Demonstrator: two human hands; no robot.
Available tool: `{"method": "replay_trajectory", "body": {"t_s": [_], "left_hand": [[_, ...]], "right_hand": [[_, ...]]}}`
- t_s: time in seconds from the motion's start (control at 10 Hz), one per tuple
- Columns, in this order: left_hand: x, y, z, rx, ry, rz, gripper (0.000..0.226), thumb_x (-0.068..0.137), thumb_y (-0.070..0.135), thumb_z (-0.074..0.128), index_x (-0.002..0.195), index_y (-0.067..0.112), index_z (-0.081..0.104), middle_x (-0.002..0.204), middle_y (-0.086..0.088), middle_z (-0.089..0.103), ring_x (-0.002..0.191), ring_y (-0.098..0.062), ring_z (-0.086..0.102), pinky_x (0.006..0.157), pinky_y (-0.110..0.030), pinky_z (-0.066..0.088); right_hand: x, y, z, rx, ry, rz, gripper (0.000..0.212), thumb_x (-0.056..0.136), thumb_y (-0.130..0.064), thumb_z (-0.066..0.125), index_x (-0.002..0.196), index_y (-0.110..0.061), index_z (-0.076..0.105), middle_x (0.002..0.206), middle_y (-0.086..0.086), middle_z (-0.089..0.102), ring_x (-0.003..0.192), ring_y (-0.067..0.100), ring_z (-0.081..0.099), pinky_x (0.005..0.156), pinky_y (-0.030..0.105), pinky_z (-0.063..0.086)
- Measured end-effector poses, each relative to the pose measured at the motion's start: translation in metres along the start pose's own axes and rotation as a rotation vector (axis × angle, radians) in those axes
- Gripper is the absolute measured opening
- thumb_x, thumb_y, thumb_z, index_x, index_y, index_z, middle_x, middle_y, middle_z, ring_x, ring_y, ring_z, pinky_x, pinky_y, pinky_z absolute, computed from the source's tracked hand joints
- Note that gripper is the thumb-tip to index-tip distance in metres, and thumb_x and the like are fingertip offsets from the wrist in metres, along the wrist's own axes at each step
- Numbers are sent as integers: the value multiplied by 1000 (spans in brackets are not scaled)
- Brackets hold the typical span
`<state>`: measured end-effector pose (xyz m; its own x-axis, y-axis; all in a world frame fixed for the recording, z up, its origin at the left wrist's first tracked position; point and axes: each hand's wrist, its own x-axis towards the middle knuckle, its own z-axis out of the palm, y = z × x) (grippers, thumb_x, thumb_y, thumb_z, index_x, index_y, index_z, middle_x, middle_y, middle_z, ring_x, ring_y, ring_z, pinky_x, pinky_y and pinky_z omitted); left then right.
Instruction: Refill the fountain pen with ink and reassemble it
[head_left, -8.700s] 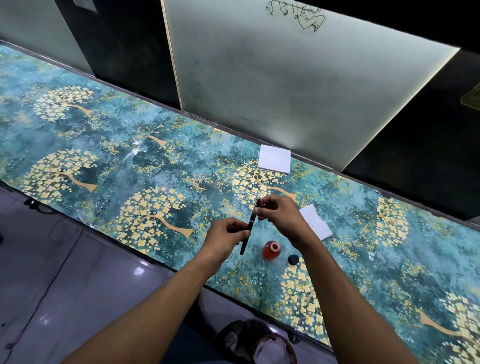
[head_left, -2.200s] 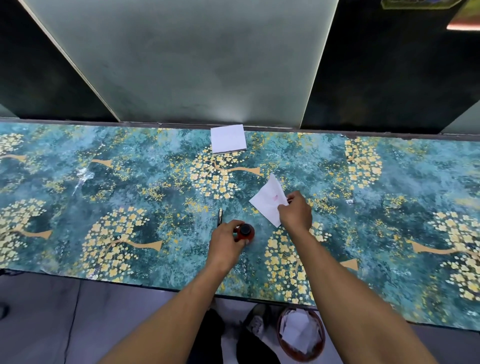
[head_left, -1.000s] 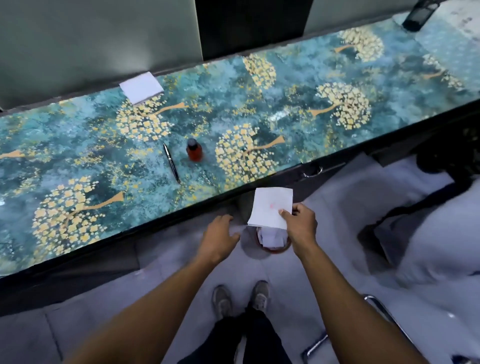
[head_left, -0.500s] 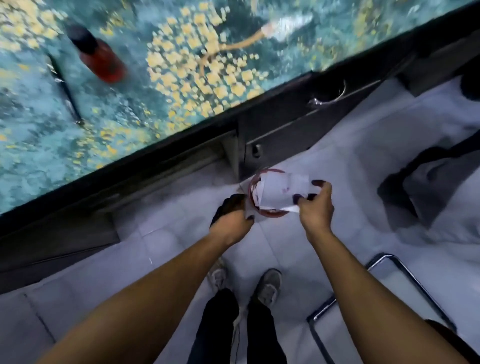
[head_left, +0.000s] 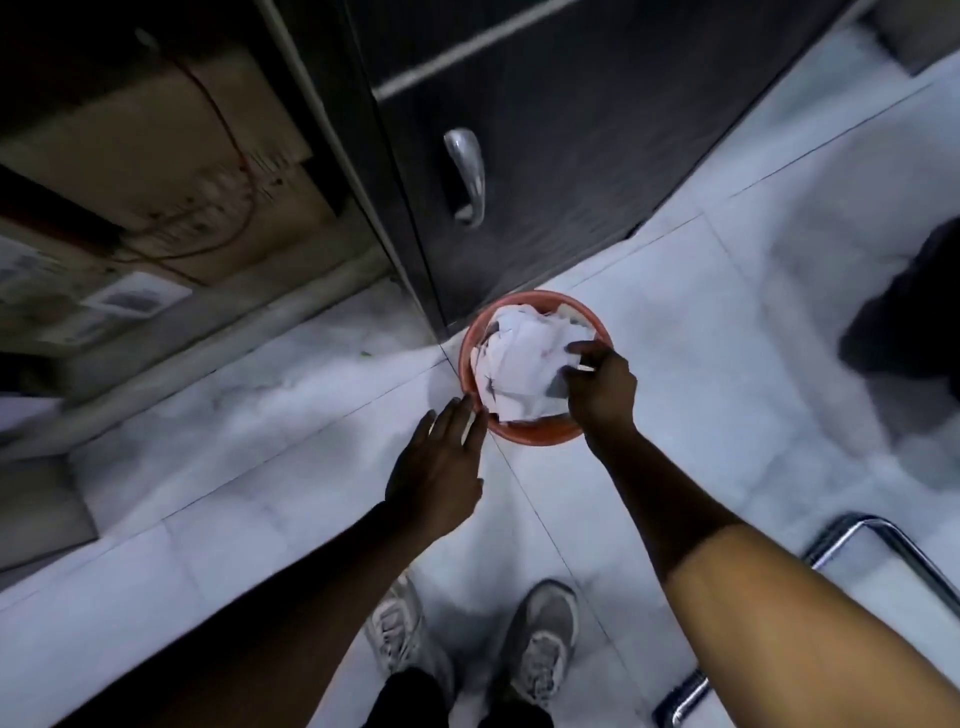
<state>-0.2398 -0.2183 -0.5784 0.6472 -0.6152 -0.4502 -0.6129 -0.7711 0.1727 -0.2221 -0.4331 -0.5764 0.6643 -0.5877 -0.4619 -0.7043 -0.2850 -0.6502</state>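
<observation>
Head view: right hand (head_left: 600, 387) pinches the soft, featherlight paper (head_left: 519, 364) by its edge over the bin (head_left: 524, 434) on the floor; left hand (head_left: 441, 467), fingers straight, touches the rim. Pen's out of view.

You are looking at an office-like room, judging by its fittings; a dark cabinet (head_left: 545, 156) with a curved metal handle (head_left: 466, 176) stands on pale marble floor tiles (head_left: 701, 395); a small red waste bin (head_left: 524, 434) full of crumpled paper sits just in front of that cabinet; left of it, loose wiring (head_left: 218, 208) hangs in a shadowed recess; a chrome chair frame (head_left: 883, 540) shows well to the cabinet's right.
</observation>
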Motion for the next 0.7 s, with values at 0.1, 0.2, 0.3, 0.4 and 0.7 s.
{"method": "replay_trajectory", "body": {"t_s": [0.1,0.2,0.3,0.4,0.7], "left_hand": [[4,-3,10,35,-12,29,93,81,49,67,153,6,27,160,-18,24,147,-33,27,117,-46,22],[7,-9,20,58,-26,35,97,78,46,71,153,5,26,161,-18,21,147,-33,26,117,-46,22],[9,-11,21,44,-23,41,98,74,44,74,152,5,31,159,-18,25,145,-33,30,116,-46,25],[11,-9,26,40,0,54,99,74,46,75,152,6,30,160,-17,25,145,-32,30,115,-46,26],[11,-5,16,55,-58,30,92,90,53,54,157,11,7,165,-13,0,152,-29,6,121,-46,14]], "right_hand": [[7,8,9,-115,-48,-60,28,91,-6,62,119,-4,66,122,13,70,112,29,63,93,29,46],[20,18,24,-258,-169,-46,33,94,-4,58,126,2,59,126,21,64,115,35,59,92,27,44],[25,17,28,-384,-237,-29,32,93,-4,57,125,3,57,123,22,63,115,36,58,94,31,43],[29,17,33,-538,-307,6,40,95,-14,59,132,-1,52,130,19,59,121,33,55,103,35,44],[18,17,31,-442,-168,-25,56,95,-26,63,145,-10,43,145,13,49,129,29,49,106,38,43]]}}
